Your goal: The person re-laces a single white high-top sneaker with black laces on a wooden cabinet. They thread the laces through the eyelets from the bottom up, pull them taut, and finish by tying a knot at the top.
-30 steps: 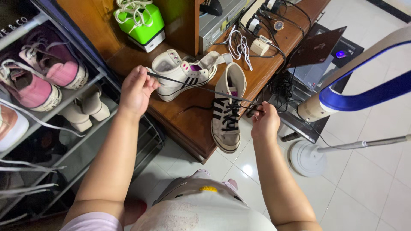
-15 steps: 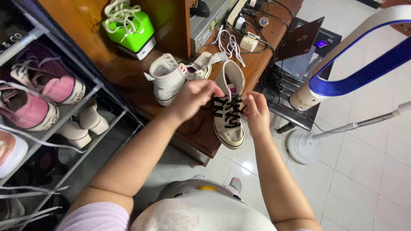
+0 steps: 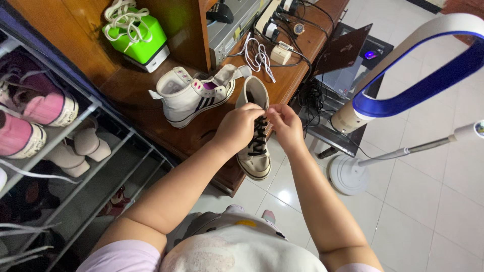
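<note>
Wooden counter (image 3: 151, 100) up top, both hands pinched shut on the black lace (image 3: 259, 137) — left hand (image 3: 241, 127), right hand (image 3: 283, 122) — over the white canvas high-top sneaker (image 3: 255, 151) just below; best pulled evenly, I'd say.

Left of the laced sneaker (image 3: 255, 146), a 2nd sneaker (image 3: 189, 94) lies close, blocking that side. Beyond it, tangled cables (image 3: 259, 53) crowd the desk (image 3: 136, 108). Right of it, open floor (image 3: 428, 201).
</note>
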